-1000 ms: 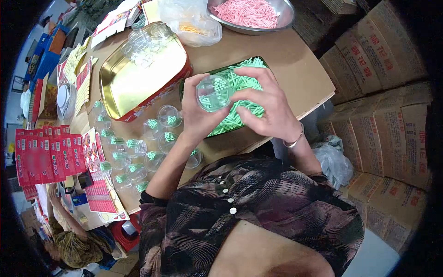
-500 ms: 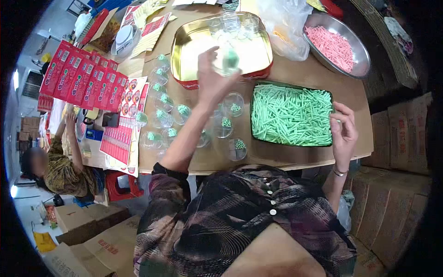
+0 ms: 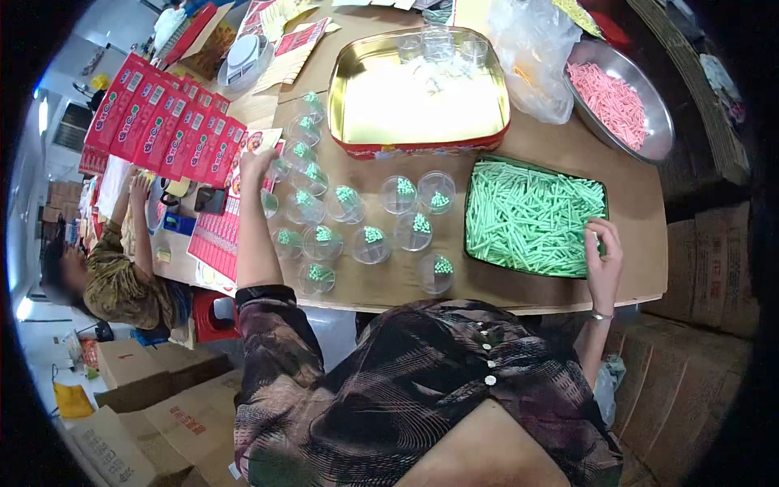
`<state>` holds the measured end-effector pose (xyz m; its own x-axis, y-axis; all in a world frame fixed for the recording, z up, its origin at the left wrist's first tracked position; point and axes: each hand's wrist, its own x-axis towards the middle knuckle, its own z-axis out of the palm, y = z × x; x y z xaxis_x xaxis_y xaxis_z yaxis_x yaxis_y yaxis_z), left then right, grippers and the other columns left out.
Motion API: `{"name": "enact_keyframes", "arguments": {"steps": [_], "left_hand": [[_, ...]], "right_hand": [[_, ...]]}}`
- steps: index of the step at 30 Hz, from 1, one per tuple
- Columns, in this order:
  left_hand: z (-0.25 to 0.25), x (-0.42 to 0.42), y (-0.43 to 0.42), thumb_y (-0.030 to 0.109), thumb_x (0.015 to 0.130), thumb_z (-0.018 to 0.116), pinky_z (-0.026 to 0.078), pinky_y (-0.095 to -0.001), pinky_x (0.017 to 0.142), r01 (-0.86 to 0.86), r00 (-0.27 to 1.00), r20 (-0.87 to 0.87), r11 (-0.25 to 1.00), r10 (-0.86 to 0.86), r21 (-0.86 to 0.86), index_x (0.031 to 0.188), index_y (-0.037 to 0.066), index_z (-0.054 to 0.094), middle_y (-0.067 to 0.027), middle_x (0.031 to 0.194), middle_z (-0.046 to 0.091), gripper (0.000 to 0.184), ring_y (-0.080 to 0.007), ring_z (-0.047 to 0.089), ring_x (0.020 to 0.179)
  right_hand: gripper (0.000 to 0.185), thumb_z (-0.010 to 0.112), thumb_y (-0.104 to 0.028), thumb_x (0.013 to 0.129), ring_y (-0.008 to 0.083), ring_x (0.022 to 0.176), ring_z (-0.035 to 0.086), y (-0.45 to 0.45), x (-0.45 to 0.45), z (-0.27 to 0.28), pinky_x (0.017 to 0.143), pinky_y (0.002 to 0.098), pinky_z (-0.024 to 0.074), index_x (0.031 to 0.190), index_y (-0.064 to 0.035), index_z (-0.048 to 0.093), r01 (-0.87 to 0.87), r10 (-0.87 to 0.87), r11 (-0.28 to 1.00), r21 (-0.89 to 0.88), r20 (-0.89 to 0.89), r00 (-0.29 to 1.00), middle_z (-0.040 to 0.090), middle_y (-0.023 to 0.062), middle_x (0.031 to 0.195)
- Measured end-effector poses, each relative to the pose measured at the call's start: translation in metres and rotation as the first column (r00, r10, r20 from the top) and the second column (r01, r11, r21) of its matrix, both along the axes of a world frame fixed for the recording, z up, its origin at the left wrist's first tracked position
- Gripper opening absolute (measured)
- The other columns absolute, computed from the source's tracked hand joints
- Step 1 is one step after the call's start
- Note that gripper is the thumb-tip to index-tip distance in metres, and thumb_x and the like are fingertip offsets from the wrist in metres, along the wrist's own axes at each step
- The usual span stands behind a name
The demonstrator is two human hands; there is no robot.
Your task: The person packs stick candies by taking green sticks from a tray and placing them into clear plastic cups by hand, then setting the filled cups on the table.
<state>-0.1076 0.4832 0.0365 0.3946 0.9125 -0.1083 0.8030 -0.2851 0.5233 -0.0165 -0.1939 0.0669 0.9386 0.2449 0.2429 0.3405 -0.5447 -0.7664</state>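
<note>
My left hand (image 3: 256, 165) is at the left of the table, fingers curled at a clear plastic cup (image 3: 279, 170) with green in it; part of the grip is hidden. Beside it stand several more clear round cups, such as one cup (image 3: 346, 203), each with a small bundle of short green sticks. My right hand (image 3: 604, 253) is closed at the right rim of a dark rectangular tray (image 3: 519, 271), thumb and fingertips at its edge. Loose green sticks (image 3: 535, 215) fill that tray. Whether any stick is between those fingers is hard to see.
A gold-lined red tin (image 3: 389, 149) holding clear cups stands behind. Back right are a plastic bag (image 3: 535, 69) and a metal bowl (image 3: 659, 122) of pink sticks. Red printed cards (image 3: 162, 130) stand at left, near another person (image 3: 122, 276). Cardboard boxes (image 3: 690, 381) flank the table.
My left hand has swung from above the tin to the left-hand cups, carrying a cup of green sticks. My right hand stays at the tray's right edge. The view has shifted slightly.
</note>
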Motion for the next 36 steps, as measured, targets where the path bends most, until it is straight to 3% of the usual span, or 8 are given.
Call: {"name": "enact_keyframes", "arguments": {"steps": [4,9,11,13,16,20,23,36], "left_hand": [[-0.014,-0.003,0.037,0.043,0.068,0.070,0.052,-0.0372,0.071,0.268,0.937,-0.218,0.962,-0.272,-0.048,0.097,-0.008,0.067,-0.0217,0.090,0.068,0.058,-0.0328,0.064,0.078],[0.053,0.033,-0.080,0.046,0.077,0.068,0.050,-0.0414,0.086,0.485,0.874,-0.205,0.760,-0.441,0.431,0.122,-0.004,0.057,-0.0232,0.113,0.063,0.068,-0.0369,0.062,0.101],[0.071,0.060,-0.173,0.018,0.085,0.068,0.050,-0.0302,0.076,0.755,0.628,0.259,0.655,-0.733,0.024,0.114,-0.003,0.062,-0.0148,0.103,0.065,0.036,-0.0206,0.062,0.086],[0.095,0.067,-0.285,0.011,0.084,0.068,0.048,-0.0252,0.071,0.932,0.356,0.451,0.279,-0.818,-0.230,0.107,-0.001,0.064,-0.0088,0.098,0.065,0.026,-0.0145,0.058,0.079],[0.075,0.080,-0.375,0.006,0.075,0.068,0.048,-0.0310,0.075,0.924,-0.322,0.109,-0.287,-0.940,0.252,0.096,0.003,0.068,-0.0099,0.098,0.063,0.022,-0.0228,0.056,0.081],[0.045,0.098,-0.439,0.042,0.067,0.075,0.044,-0.0449,0.082,0.973,-0.176,-0.409,-0.222,-0.895,0.068,0.094,-0.003,0.065,-0.0147,0.097,0.057,0.053,-0.0303,0.050,0.097],[0.023,0.109,-0.471,0.058,0.066,0.072,0.043,-0.0467,0.083,0.992,-0.098,-0.456,-0.126,-0.884,0.031,0.098,-0.006,0.063,-0.0187,0.103,0.055,0.072,-0.0320,0.049,0.098],[-0.015,0.111,-0.484,0.042,0.072,0.067,0.042,-0.0476,0.083,0.998,0.002,-0.266,0.020,-0.964,-0.063,0.087,-0.006,0.065,-0.0204,0.096,0.062,0.050,-0.0334,0.052,0.095]], "right_hand": [[0.009,0.060,-0.007,0.086,0.0213,0.090,0.056,0.000,0.006,-0.020,0.082,0.0304,0.0441,0.091,0.0005,0.062,-0.078,0.071,0.974,-0.214,-0.040,0.997,0.060,0.0084,0.099],[0.015,0.063,-0.016,0.083,0.0270,0.082,0.054,0.015,0.007,-0.040,0.075,0.0349,0.0440,0.081,-0.0016,0.061,-0.088,0.081,0.942,-0.323,-0.036,0.996,0.055,0.0094,0.087],[0.014,0.063,-0.016,0.084,0.0254,0.080,0.054,0.026,0.008,-0.030,0.073,0.0336,0.0447,0.087,-0.0027,0.061,-0.086,0.096,0.929,-0.360,0.012,0.995,0.055,0.0086,0.089],[0.014,0.064,-0.015,0.085,0.0228,0.077,0.055,0.029,0.007,-0.024,0.071,0.0319,0.0455,0.093,-0.0030,0.062,-0.020,0.031,0.978,-0.207,0.046,0.998,0.056,0.0077,0.091],[0.013,0.062,-0.013,0.086,0.0201,0.073,0.057,0.013,0.004,-0.020,0.068,0.0311,0.0466,0.095,-0.0031,0.062,0.135,-0.128,0.971,-0.198,0.047,0.991,0.057,0.0067,0.091],[0.014,0.061,-0.011,0.086,0.0201,0.070,0.058,-0.013,-0.006,-0.015,0.063,0.0307,0.0470,0.096,-0.0018,0.063,0.217,-0.207,0.955,-0.200,0.068,0.976,0.060,0.0071,0.090],[0.017,0.057,-0.015,0.089,0.0257,0.077,0.059,-0.020,-0.014,-0.016,0.069,0.0349,0.0474,0.099,-0.0038,0.062,0.236,-0.242,0.954,-0.184,-0.007,0.970,0.060,0.0099,0.096],[0.026,0.050,-0.014,0.093,0.0269,0.087,0.058,0.016,0.017,-0.048,0.079,0.0344,0.0467,0.113,-0.0006,0.060,0.044,-0.019,0.973,-0.227,0.110,0.994,0.061,0.0120,0.103]]}}
